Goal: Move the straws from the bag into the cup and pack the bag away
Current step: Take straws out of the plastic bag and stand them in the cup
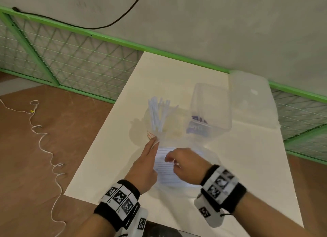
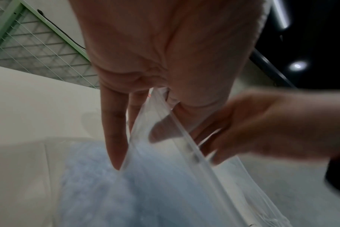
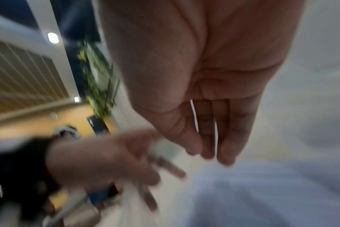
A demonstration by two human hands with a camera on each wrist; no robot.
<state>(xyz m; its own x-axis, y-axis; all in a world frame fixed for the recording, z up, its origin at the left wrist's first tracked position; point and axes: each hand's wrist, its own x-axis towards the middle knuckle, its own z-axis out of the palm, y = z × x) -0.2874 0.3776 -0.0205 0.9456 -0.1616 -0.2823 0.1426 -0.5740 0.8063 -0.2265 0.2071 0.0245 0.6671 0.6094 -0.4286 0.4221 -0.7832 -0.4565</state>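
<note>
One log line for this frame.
left hand: pinches bag rim | right hand: at bag mouth, empty | cup: some straws in | bag: straws remain

Reaching forward with both banded forearms. Pinching the bag [image 2: 155,169] at its rim with the left hand [image 1: 144,164], fingers straight and pointing ahead. Curling the fingers of the right hand [image 1: 185,163] downward just beside it, blurred, grip unclear.

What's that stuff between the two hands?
The clear bag of pale straws lies between the left hand and right hand, seen in the head view.
</note>
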